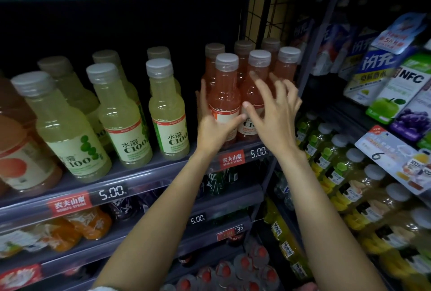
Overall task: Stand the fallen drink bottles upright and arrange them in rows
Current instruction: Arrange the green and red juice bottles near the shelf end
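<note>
Several pink drink bottles [225, 87] with grey caps stand upright in two rows at the right end of the shelf [144, 176]. My left hand [213, 122] holds the front-left pink bottle, fingers up its left side and thumb across its label. My right hand [275, 106] hovers in front of the middle and right front bottles [255, 73], fingers spread and straight; whether it touches them I cannot tell. Left of them, several pale green bottles [166, 108] stand upright, one [63, 127] leaning left.
A wire mesh divider [263, 19] closes the shelf's right end. Juice cartons [384, 80] and yellow-green bottles [331, 162] fill the neighbouring rack to the right. An orange-pink bottle [21, 157] stands at far left. Lower shelves hold more drinks and red-capped bottles [245, 267].
</note>
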A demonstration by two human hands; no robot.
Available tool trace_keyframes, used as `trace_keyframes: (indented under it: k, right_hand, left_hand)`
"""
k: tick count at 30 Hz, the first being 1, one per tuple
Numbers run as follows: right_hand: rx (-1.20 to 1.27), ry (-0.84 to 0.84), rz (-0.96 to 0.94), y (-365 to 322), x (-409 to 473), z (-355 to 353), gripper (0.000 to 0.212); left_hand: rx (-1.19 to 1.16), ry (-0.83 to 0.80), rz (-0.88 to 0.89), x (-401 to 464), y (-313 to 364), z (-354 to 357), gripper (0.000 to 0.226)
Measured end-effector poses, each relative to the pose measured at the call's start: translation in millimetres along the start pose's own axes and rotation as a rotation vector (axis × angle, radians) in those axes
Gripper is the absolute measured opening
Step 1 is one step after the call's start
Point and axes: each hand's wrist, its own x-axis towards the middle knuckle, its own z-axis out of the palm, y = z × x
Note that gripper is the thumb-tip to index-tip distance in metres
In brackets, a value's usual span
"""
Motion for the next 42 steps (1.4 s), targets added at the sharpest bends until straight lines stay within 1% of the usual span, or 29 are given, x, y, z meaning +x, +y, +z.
trace_keyframes:
  k: [2,4,7,8,9,11,14,16,17,19,21,24,26,28,31,35,38,42]
  right_hand:
    - [0.097,0.045,0.02,-4,-7,-5,0.046]
    - [0.194,0.118,0.024,-15,-17,-12,0.038]
    - [0.331,0.166,-0.027,-40,-34,-19,0.028]
    - [0.376,0.154,-0.05,-49,-39,-20,0.026]
    - [0.419,0.13,-0.071,-59,-43,-17,0.026]
    - [0.486,0.083,-0.093,-77,-46,-10,0.028]
    - [0.587,0.015,-0.099,-109,-48,4,0.036]
    - [0.627,-0.017,-0.081,-126,-46,13,0.044]
    - [0.633,-0.026,-0.072,-131,-45,18,0.047]
    - [0.63,-0.038,-0.057,-143,-40,28,0.051]
    - [0.598,-0.044,-0.059,-151,-35,36,0.051]
    - [0.543,-0.033,-0.103,-159,-28,45,0.049]
    - [0.527,-0.044,-0.111,-161,-26,48,0.05]
    - [0.521,-0.063,-0.092,-163,-24,50,0.052]
    - [0.518,-0.071,-0.056,-166,-21,51,0.052]
    - [0.506,-0.037,-0.036,-168,-21,51,0.052]
    - [0.49,-0.052,-0.024,-168,-20,50,0.051]
    - [0.473,-0.084,-0.02,-168,-19,47,0.051]
  left_hand:
    - [0.067,-0.028,-0.073,-8,10,-2,0.13]
    - [0.123,-0.063,-0.111,-22,21,-11,0.124]
    - [0.236,-0.196,-0.148,-63,48,-44,0.085]
    - [0.237,-0.222,-0.126,-77,56,-59,0.075]
    - [0.231,-0.21,-0.087,-88,65,-77,0.066]
    - [0.238,-0.091,0.057,-101,74,-109,0.05]
    - [0.376,0.242,0.298,-104,64,-162,0.031]
    - [0.515,0.426,0.408,-99,48,-191,0.035]
    - [0.573,0.489,0.424,-94,38,-202,0.041]
    - [0.607,0.554,0.39,-82,21,-223,0.053]
    - [0.526,0.532,0.325,-71,12,-235,0.064]
    - [0.293,0.41,0.212,-57,5,-246,0.079]
    - [0.112,0.339,0.146,-51,3,-249,0.085]
    - [-0.003,0.31,0.083,-49,5,-251,0.089]
    - [-0.058,0.264,0.058,-48,7,-254,0.088]
    - [-0.05,0.249,0.037,-44,0,-254,0.077]
    - [-0.026,0.246,0.032,-40,-5,-248,0.066]
    - [-0.035,0.25,0.054,-37,-10,-242,0.066]
